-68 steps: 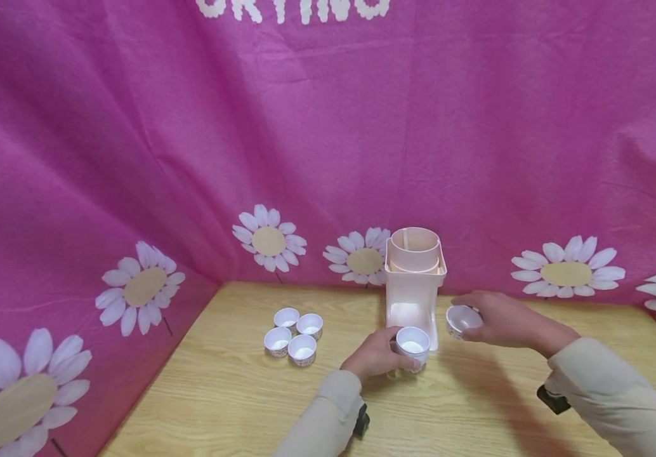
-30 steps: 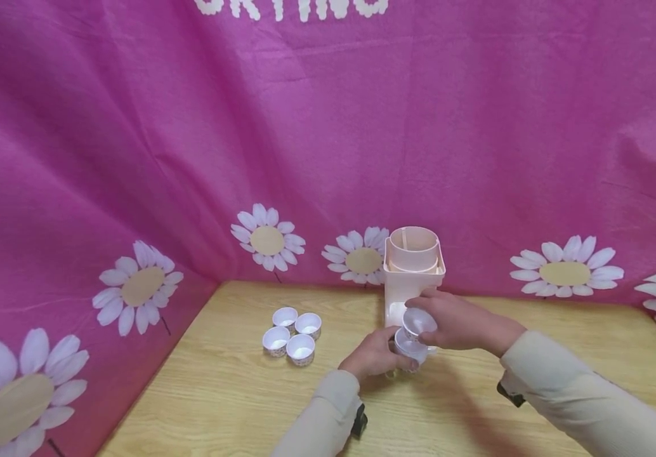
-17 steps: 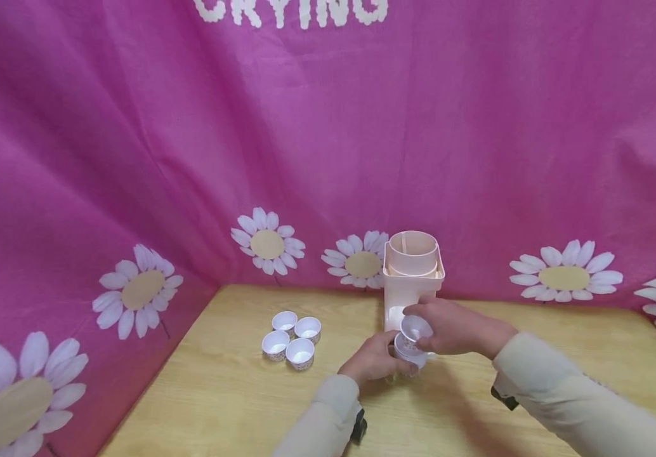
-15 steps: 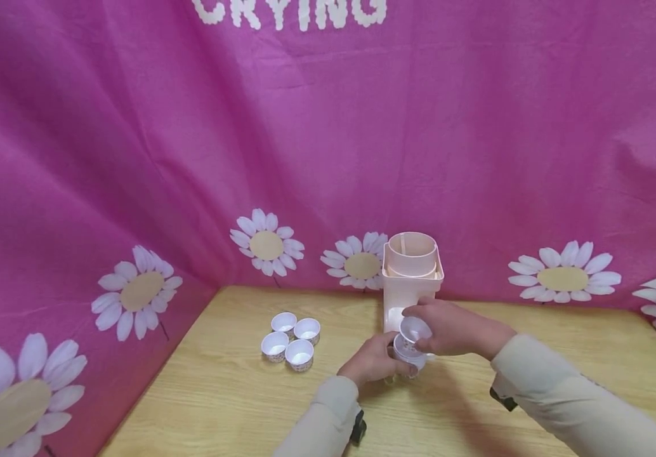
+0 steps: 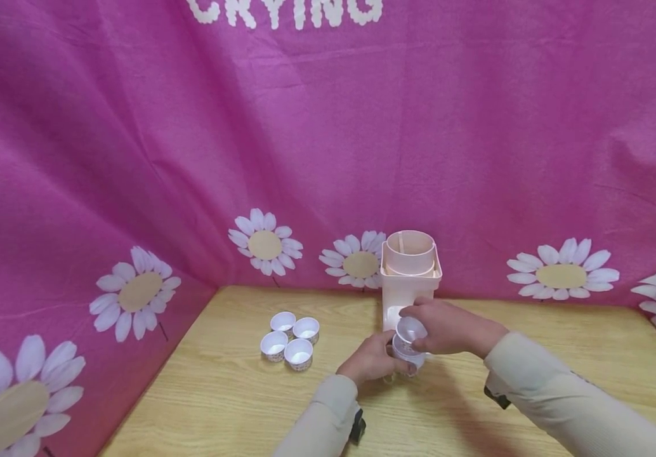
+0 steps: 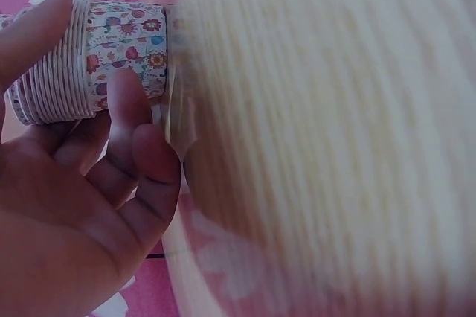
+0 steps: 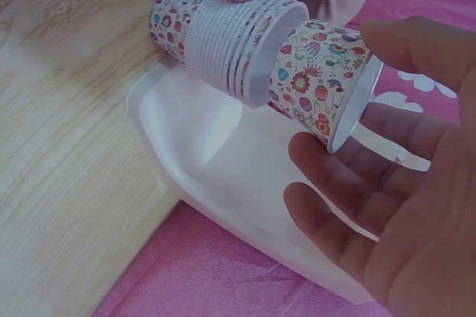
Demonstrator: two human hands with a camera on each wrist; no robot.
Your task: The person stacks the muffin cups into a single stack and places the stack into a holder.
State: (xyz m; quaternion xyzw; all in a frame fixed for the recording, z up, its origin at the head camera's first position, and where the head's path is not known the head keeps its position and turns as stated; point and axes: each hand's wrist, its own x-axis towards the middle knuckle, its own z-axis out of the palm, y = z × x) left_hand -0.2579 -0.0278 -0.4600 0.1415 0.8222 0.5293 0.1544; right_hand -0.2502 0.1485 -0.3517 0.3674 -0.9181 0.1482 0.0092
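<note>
My left hand (image 5: 370, 358) grips a nested stack of floral-print paper cups (image 6: 126, 56), in front of the pale pink holder (image 5: 410, 289). Fingers and thumb lie around the stack's rims in the left wrist view. Between thumb and fingers my right hand (image 5: 448, 327) holds a single paper cup (image 7: 316, 79) with the same print, white inside. Its base meets the open mouth of the stack in the right wrist view; I cannot tell how far inside it sits. Part of the holder's lower front is hidden behind my hands.
Several loose paper cups (image 5: 299, 354) stand upright in a cluster on the wooden table (image 5: 219, 393), left of my left hand. A round tube tops the holder. Behind the table hangs a magenta cloth (image 5: 465, 158) with daisies.
From the right of the holder, my right hand has moved left with the single cup to the mouth of the stack. My left hand has stayed nearly still around the stack.
</note>
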